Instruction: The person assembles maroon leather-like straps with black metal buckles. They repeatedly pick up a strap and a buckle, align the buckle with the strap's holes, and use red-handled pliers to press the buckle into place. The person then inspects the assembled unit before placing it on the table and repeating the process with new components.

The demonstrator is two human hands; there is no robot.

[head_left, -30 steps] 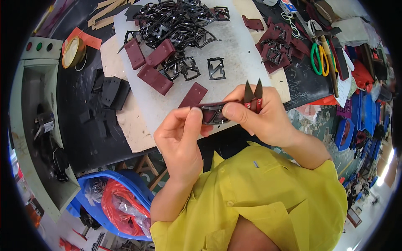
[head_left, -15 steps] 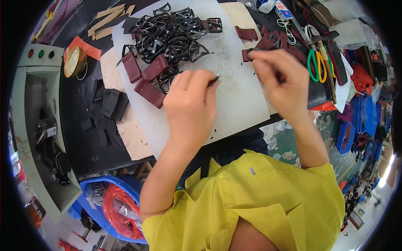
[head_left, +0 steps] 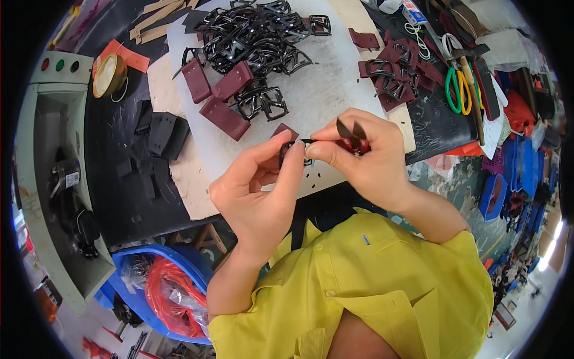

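Observation:
My left hand (head_left: 254, 188) is closed, pinching a black metal buckle (head_left: 283, 157) between thumb and forefinger. A maroon leather piece (head_left: 286, 130) shows just beyond these fingertips; whether it is joined to the buckle is hidden. My right hand (head_left: 373, 158) meets the left one, its thumb and forefinger pressed together at the buckle's right end. Tucked in the right hand is a small tool with dark pointed blades and a red part, which looks like snips (head_left: 354, 142). Ahead of my hands lies a heap of black buckles (head_left: 257, 39), with maroon leather pieces (head_left: 224, 118) at its near left.
Maroon pieces with buckles (head_left: 394, 72) lie piled right of the white board (head_left: 335, 78). Scissors with green and yellow handles (head_left: 457, 93) lie farther right. Black blocks (head_left: 167, 136) and a round tape roll (head_left: 109, 76) are at left. A blue tub (head_left: 134, 257) stands below the table edge.
My right hand has come from the maroon pile at the right to the left hand. Both hands have drawn nearer my body and now meet at the buckle.

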